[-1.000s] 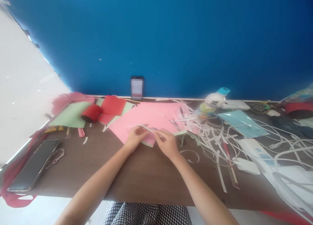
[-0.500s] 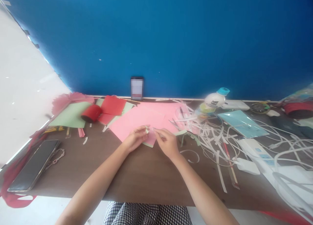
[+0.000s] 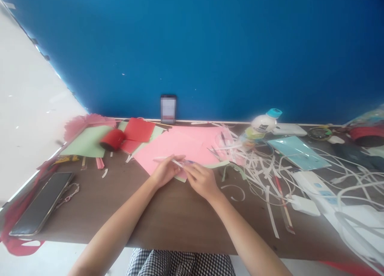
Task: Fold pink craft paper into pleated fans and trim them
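Observation:
My left hand is closed, its thumb and fingertips pinched together over the pink paper. A thin whitish strip, probably paper, runs across those fingers and pokes out to the left. My right hand is closed too, its fingertips meeting the left ones. Between them shows a slim thing with a bluish part; blur and the fingers hide its kind. Pink sheets lie under and beyond both hands. A light green strip is just right of my right hand.
At left are a red roll, green sheets, red paper and a dark phone. A second phone leans on the blue wall. Rightward lie white paper strips, a glue-like bottle, cables and a power strip.
My right hand has moved left, so the fingertips now meet. The whitish strip now shows across my left fingers, where a small pale green piece was seen before.

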Tool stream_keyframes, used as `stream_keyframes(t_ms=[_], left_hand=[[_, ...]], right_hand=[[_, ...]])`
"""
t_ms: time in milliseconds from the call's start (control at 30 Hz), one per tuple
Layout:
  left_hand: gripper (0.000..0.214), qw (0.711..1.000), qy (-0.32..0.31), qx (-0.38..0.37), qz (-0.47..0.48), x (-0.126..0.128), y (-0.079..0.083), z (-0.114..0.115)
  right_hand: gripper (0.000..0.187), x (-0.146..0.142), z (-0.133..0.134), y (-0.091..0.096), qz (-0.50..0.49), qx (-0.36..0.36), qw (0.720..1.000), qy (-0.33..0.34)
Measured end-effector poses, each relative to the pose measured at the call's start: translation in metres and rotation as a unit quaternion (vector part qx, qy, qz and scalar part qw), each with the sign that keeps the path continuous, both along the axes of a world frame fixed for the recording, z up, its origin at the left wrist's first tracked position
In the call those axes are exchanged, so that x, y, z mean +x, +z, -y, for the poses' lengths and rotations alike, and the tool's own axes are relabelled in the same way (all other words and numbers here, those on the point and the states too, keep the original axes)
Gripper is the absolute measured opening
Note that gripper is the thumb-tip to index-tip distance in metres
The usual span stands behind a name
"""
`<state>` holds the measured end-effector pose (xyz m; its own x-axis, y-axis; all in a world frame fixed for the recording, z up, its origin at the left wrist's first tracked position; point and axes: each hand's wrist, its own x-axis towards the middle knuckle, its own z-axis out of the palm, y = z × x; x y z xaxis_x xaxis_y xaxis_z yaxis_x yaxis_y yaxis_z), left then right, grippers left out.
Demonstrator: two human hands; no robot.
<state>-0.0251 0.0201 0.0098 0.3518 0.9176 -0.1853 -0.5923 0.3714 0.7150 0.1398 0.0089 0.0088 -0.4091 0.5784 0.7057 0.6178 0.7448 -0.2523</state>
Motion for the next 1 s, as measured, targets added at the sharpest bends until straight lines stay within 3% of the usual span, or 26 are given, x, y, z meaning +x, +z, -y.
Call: stream_keyframes(t_ms=[267,467,633,767,1000], left_hand=[[0.034,1.000,0.001,-0.004,-0.013,-0.003,0.003,0.000],[0.035,0.993,0.036,0.042,-0.106,-0.005,0.001,-0.001],[0.036,0.990,0.045,0.087,-0.102,-0.005,-0.004,0.000],[0.048,0.977,0.051,0.136,-0.155,-0.002,-0.008,0.003],[0.044,0.963,0.062,0.145,-0.217,0.002,-0.003,0.006]], right_hand=[[0.030,0.001,0.000,-0.005,0.034,0.029,0.999,0.011],[0.028,0.003,-0.001,-0.006,0.017,0.042,0.999,0.002],[0.024,0.004,-0.003,-0.004,0.004,0.016,1.000,-0.023],[0.021,0.001,-0.002,-0.003,-0.014,-0.014,0.999,-0.034],[0.021,-0.001,-0.001,-0.002,-0.022,-0.025,0.999,-0.035]])
